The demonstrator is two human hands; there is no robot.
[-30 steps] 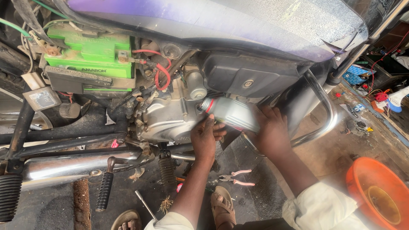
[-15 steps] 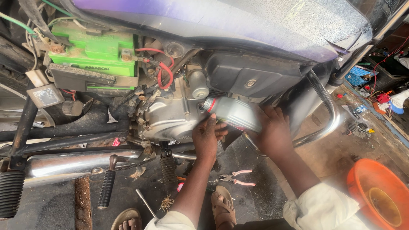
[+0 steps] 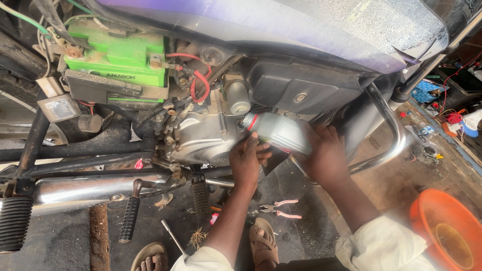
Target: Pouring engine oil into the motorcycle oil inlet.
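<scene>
From the head view, the grey bottle (image 3: 278, 131) lay tipped against the engine case (image 3: 201, 138), right hand (image 3: 326, 155) clamped around its body, left hand (image 3: 248, 160) steadying its neck. Since half a second earlier, little had shifted.

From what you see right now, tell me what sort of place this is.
Likely a motorcycle repair workshop: a motorcycle engine stands exposed under a green battery, pliers lie on the dirty floor, and both hands tip a grey bottle against the engine.
</scene>
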